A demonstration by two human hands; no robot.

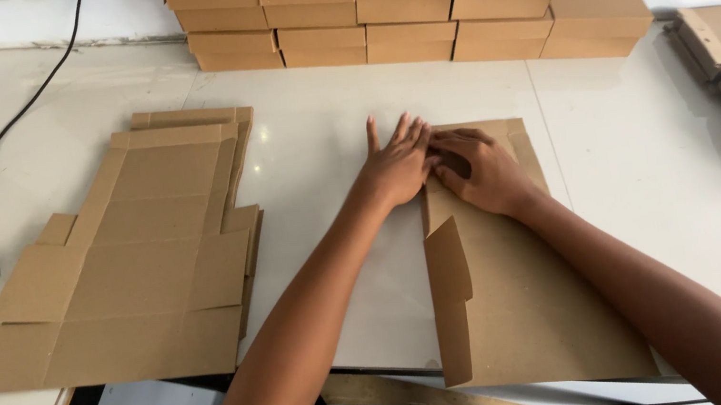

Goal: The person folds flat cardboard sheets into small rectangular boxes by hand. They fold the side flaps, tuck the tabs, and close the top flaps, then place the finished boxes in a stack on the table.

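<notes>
Brown flat cardboard box blank (pixel 530 301) lies barely folded: left hand (pixel 398 167) and right hand (pixel 481 174) press open-palmed on its far flap, one side flap raised.

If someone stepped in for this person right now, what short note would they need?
Left hand: flat, fingers spread, pressing the far end of the cardboard blank.
Right hand: on the same end, pressing a fold beside the left.
The blank lies on the white table; its left side flap already stands up.
Done: finished boxes stacked at the back.
Left: the pile of flat blanks on the left, still unfolded.
</notes>
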